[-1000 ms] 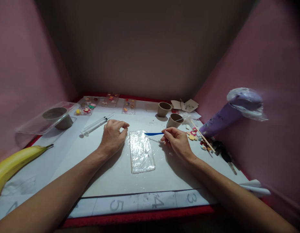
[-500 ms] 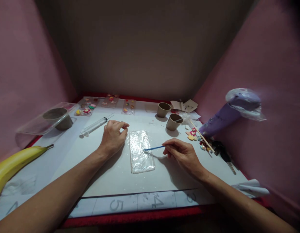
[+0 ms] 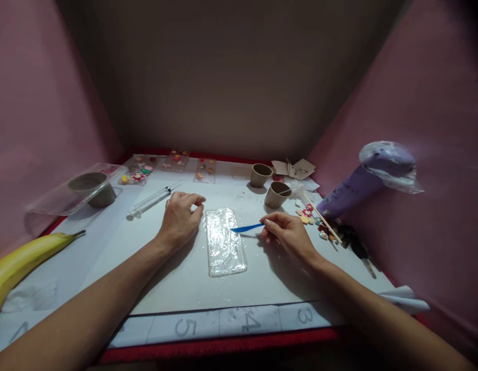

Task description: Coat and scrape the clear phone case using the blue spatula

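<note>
A clear phone case (image 3: 225, 252) lies flat on white paper in the middle of the table, its surface coated with something glossy and wet-looking. My right hand (image 3: 287, 234) pinches the handle of a small blue plastic spatula (image 3: 248, 227) between thumb and fingers. The spatula's flat tip is over the upper right part of the case; whether it touches cannot be made out. By the case's upper left corner, my left hand (image 3: 182, 216) rests on the paper with fingers loosely bent, a gap between thumb and forefinger, and nothing visible in it.
A syringe (image 3: 149, 202) lies beyond my left hand; a banana (image 3: 30, 252) is at far left. Two brown cups (image 3: 278, 195) stand behind the case, with small charms (image 3: 306, 214) and a wooden stick (image 3: 324, 219) rightward. A purple piping bag (image 3: 350, 185) leans at right.
My right hand has moved slightly up and away, and the spatula has turned so its broad side shows. Its tip is further up the case. My left hand stays where it was.
</note>
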{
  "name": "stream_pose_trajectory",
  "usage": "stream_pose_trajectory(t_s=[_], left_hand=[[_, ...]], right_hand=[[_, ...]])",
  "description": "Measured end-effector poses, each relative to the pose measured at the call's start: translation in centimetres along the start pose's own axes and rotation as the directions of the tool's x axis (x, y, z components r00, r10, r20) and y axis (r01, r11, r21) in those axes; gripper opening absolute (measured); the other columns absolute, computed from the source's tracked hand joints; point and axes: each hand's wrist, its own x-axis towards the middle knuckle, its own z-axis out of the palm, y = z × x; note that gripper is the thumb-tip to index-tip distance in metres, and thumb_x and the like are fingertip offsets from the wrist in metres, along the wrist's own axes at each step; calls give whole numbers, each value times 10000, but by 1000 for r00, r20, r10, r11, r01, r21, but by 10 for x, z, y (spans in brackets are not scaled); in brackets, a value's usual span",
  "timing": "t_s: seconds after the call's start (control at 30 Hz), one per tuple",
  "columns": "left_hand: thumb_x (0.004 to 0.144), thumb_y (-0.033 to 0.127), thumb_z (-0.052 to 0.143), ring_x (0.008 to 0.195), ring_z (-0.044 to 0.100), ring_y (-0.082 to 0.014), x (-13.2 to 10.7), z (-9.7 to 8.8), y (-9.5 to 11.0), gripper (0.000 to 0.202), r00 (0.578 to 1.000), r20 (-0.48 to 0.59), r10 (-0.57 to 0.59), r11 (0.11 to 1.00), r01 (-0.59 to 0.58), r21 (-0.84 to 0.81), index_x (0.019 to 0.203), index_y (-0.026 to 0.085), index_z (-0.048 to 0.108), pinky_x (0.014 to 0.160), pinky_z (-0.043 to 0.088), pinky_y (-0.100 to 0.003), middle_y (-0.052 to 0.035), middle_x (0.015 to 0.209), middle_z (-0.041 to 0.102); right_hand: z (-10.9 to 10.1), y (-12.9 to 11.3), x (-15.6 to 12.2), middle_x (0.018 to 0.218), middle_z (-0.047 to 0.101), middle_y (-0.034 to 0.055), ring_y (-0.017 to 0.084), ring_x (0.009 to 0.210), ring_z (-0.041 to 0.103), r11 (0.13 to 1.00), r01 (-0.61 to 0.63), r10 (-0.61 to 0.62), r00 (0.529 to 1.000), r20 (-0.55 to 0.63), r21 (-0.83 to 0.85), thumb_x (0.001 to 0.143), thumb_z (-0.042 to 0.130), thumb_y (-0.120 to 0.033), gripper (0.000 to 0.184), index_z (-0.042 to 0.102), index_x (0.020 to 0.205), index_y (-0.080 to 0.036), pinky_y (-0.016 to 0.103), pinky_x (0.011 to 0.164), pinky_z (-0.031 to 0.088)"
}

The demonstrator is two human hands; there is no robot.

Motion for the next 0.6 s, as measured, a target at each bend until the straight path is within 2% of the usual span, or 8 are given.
stream_pose_trajectory(t_s=[0.17,0.37,0.6], left_hand=[[790,150,554,1026,535,-241,0,0,-1,178,1000,-7,4,1000,-4,9,883,194,699,879,442,-414,-48,945,697],[792,158,552,1021,532,-241,0,-1,-1,187,1000,-5,0,1000,0,7,895,191,704,872,440,-410,-49,918,692],[804,175,541,1006,531,-239,0,-2,-1,193,1000,11,26,999,-26,42,904,190,706,903,419,-423,-49,912,694]], right_hand=[[7,1,20,598,660,14,81,429,511,995,42,-38,998,-45,92,731,711,-401,274,623,801,-151,173,364,361],[15,1,31,606,661,16,84,455,522,992,90,-81,991,-109,86,742,702,-400,269,627,806,-149,168,377,365],[15,-1,17,601,660,14,90,449,516,993,101,-99,995,-25,58,779,666,-381,239,627,821,-150,193,397,379]])
